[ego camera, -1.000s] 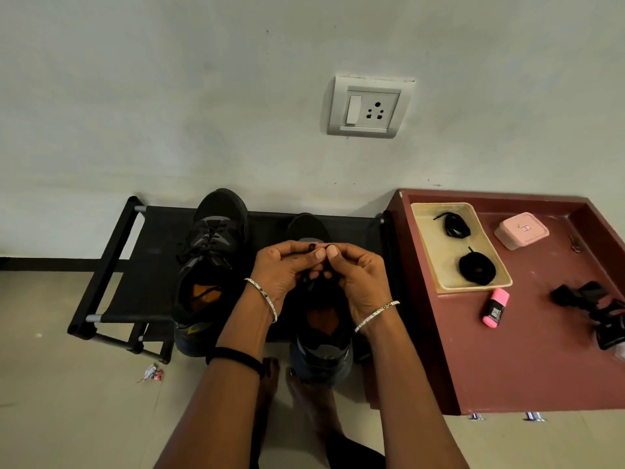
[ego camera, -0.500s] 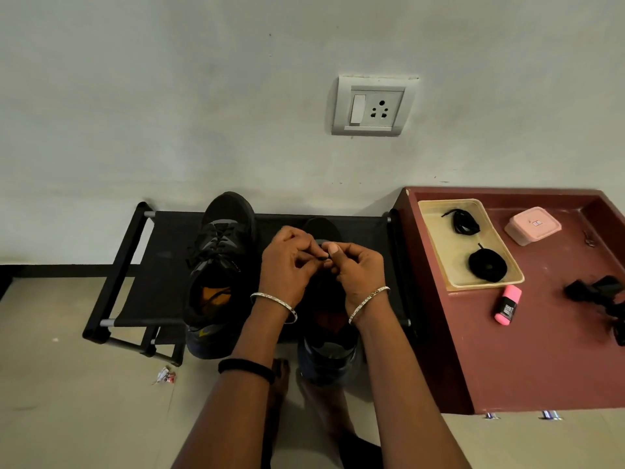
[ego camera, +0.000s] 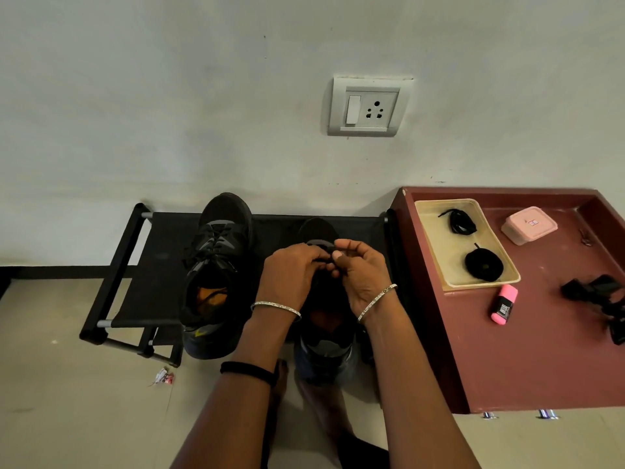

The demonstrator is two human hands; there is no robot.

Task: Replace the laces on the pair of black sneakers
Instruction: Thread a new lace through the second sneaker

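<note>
One black rack (ego camera: pixel 159 265) bore the left sneaker (ego camera: pixel 216 265) and right sneaker (ego camera: pixel 324 343). Over the latter, the left grip (ego camera: pixel 291 275) and right grip (ego camera: pixel 363 275) curled tight, pinching its lace (ego camera: pixel 340 269); thin and limp, it likely wanted holding near the tip.

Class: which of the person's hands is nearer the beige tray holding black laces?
Right. The right hand, pinching the sneaker's lace, is just left of the tray. The left hand grips the same lace farther left, beyond the right hand.
</note>
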